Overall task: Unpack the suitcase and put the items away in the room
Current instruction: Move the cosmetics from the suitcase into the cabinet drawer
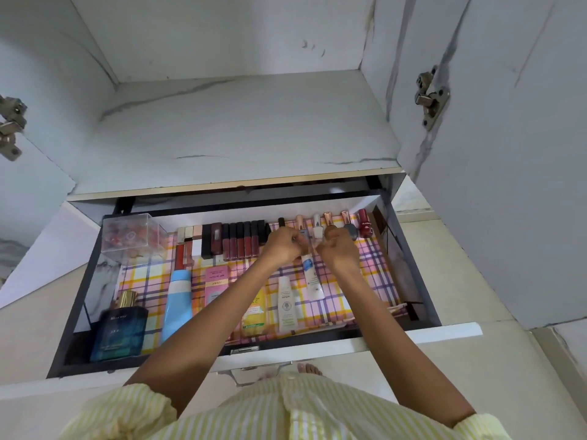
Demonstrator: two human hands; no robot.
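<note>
An open drawer (444, 332) lined with checked paper (376, 265) holds cosmetics. Both my hands are at its back row of nail polish bottles. My left hand (282, 247) is curled on a bottle with a rose cap (300, 221), just below a black-capped one (281, 222). My right hand (339, 250) is closed on another rose-capped bottle (327, 217). A white polish bottle (316, 228) stands between the hands. A grey one (350, 230) and a red one (364, 223) stand to the right. No suitcase is in view.
Dark lip glosses (241, 242) line the back left beside a clear box (133, 236). Nearer the front are a blue perfume bottle (120, 331), a blue tube (179, 303), a pink box (216, 287) and white tubes (287, 306). A shelf (247, 128) sits above the drawer, with an open door's hinge (430, 96) at the right.
</note>
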